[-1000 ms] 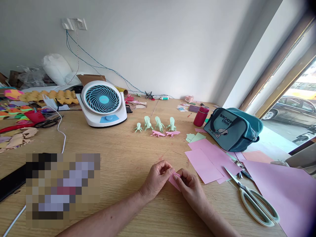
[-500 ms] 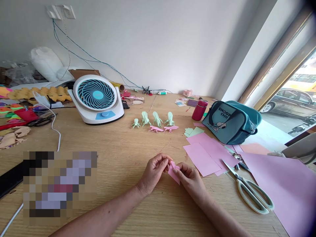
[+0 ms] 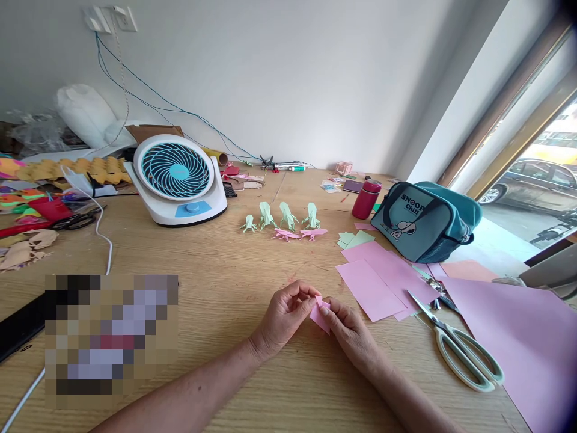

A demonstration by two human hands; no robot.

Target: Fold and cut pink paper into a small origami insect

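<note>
A small folded piece of pink paper is held between my two hands, just above the wooden table. My left hand pinches its upper left edge between thumb and fingers. On the other side, my right hand grips it with the thumb on top; the fingers beneath are partly hidden. Beyond my hands stand several green origami figures in a row, with two pink origami figures in front of them.
Pink paper sheets lie to the right, near open scissors. Behind them are a teal bag and a red flask. A white fan stands at the back left, beside a yellow egg tray. A white cable crosses the left side.
The fingers of my left hand have shifted slightly along the top of the pink paper. Both hands keep hold of it, and the view has moved a little.
</note>
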